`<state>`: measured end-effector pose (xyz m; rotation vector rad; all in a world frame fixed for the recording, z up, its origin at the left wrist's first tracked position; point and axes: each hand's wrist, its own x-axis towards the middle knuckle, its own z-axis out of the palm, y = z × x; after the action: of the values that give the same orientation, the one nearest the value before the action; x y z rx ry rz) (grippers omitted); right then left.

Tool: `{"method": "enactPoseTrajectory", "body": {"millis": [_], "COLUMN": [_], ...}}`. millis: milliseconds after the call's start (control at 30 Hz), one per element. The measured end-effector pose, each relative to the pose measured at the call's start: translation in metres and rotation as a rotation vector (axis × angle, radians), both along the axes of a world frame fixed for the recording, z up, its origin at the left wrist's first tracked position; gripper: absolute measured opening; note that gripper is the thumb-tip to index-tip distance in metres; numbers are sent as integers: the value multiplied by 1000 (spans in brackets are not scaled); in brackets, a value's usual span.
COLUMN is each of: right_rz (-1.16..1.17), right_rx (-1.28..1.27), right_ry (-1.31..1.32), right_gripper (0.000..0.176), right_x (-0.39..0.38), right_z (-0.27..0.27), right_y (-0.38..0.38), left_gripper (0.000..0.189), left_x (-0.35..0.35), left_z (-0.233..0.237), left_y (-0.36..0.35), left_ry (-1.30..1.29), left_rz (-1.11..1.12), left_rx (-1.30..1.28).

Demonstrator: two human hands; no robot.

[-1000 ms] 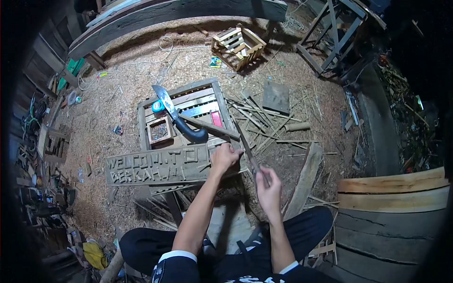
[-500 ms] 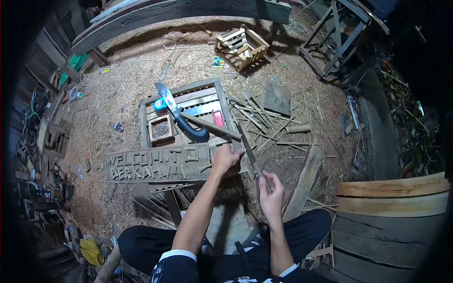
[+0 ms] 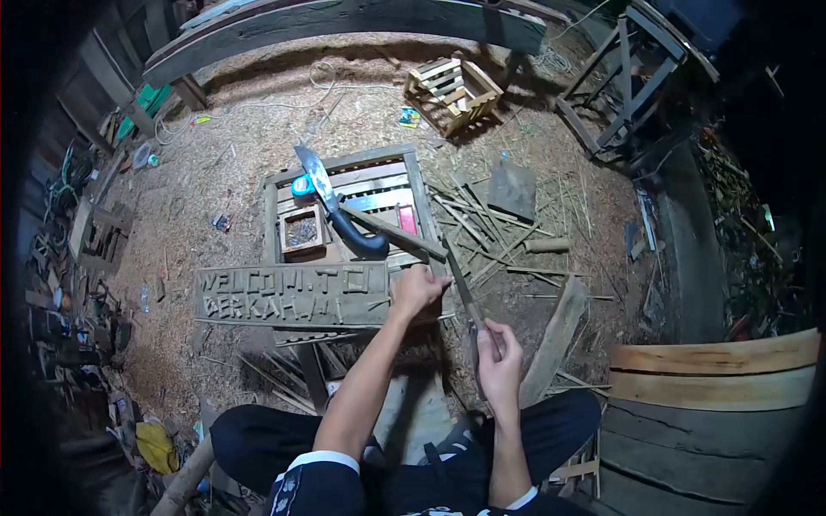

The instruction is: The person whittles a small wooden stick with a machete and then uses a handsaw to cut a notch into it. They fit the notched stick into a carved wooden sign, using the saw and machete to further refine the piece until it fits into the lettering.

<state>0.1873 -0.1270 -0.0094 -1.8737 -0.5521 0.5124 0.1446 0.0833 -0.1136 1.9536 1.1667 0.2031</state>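
Observation:
My left hand [image 3: 416, 291] is closed at the right end of a wooden sign [image 3: 292, 297] with raised stick letters; what it pinches is too small to make out. My right hand [image 3: 500, 357] grips the lower end of a long thin saw-like blade [image 3: 462, 288], which slants up and left past my left fingertips. A slatted wooden table [image 3: 269, 211] bears the sign. On it lie a large knife with a black handle [image 3: 357, 238], a wooden stick [image 3: 396, 230], a blue tape measure [image 3: 302, 186], a small box of nails [image 3: 301, 230] and a red item [image 3: 407, 220].
Thin sticks [image 3: 473, 215] and a flat square board [image 3: 513, 189] lie on the ground right of the table. Further back sit a slatted crate [image 3: 453, 96] and a long beam [image 3: 361, 24]. Planks [image 3: 714, 387] are at the lower right, a wooden stand [image 3: 632, 77] at the upper right.
The whole view has shifted slightly, with the table and crate a little further right. My left hand has moved slightly right and down; my right hand still holds the blade.

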Motion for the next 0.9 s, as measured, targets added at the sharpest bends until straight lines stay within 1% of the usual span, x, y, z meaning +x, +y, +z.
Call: {"method": "enactPoseTrajectory", "body": {"millis": [33, 67, 133, 200, 267, 300, 333, 400, 433, 467, 500, 533, 567, 600, 667, 700, 767, 800, 867, 900], "right_rz": [-35, -43, 11, 17, -39, -55, -58, -39, -3, -7, -38, -78, -68, -71, -24, 6, 13, 0, -10, 0], "right_rx": [18, 16, -5, 31, -6, 10, 9, 12, -60, -58, -45, -45, -9, -7, -26, -81, -60, -62, -58, -108], "right_ry": [28, 22, 52, 59, -12, -3, -1, -45, -88, -90, -43, 17, 6, 8, -47, -43, -64, -74, -97, -111], "right_gripper": [27, 27, 27, 26, 25, 25, 25, 25, 26, 26, 26, 26, 26, 26, 28, 29, 30, 30, 29, 29], "right_x": [-2, 5, 15, 5, -15, -16, -12, 3, 3, 2, 0, -6, -5, -5, -2, -2, -3, -8, -3, -1], "right_z": [13, 15, 19, 17, 14, 20, 18, 14, 28, 23, 21, 20, 15, 18, 25, 25, 25, 24, 23, 29], "right_y": [20, 24, 16, 3, 3, 14, 19, 23, 15, 8, 5, 0, 5, 16, 31, 24, 14, 8, 19, 23], "left_gripper": [59, 59, 60, 62, 62, 57, 57, 57, 55, 55, 56, 62, 62, 62, 60, 60, 60, 61, 60, 60], "left_x": [-1, 2, 3, 3, 0, 1, -1, 4, 4, 5, 7, 5, 4, 4, 3, 4, 2, 2, 4, 5], "left_z": [-4, -6, -3, -6, -22, -18, -13, -7, -10, -13, -18, -25, -31, -29, -22, -17, -12, -12, -10, -4], "left_y": [0, 6, 7, 6, 3, 6, 8, 20, 20, 18, 16, 12, 9, 11, 15, 12, 9, 6, 6, 9], "left_ry": [-30, -36, 36, -11, -18, 58, 60, 94, 74, 73, -1, -61, -36, -34, -48, -52, -1, -7, 58, 53], "left_rz": [0, -8, -46, -43, -45, -35, -38, -145, -143, -147, -94, -51, -41, -45, -91, -85, -46, -3, -46, -49], "left_rx": [-46, -48, -164, -140, -6, -46, -47, -201, -202, -200, -104, -20, 43, 45, -112, -109, -34, -55, -37, -36]}}
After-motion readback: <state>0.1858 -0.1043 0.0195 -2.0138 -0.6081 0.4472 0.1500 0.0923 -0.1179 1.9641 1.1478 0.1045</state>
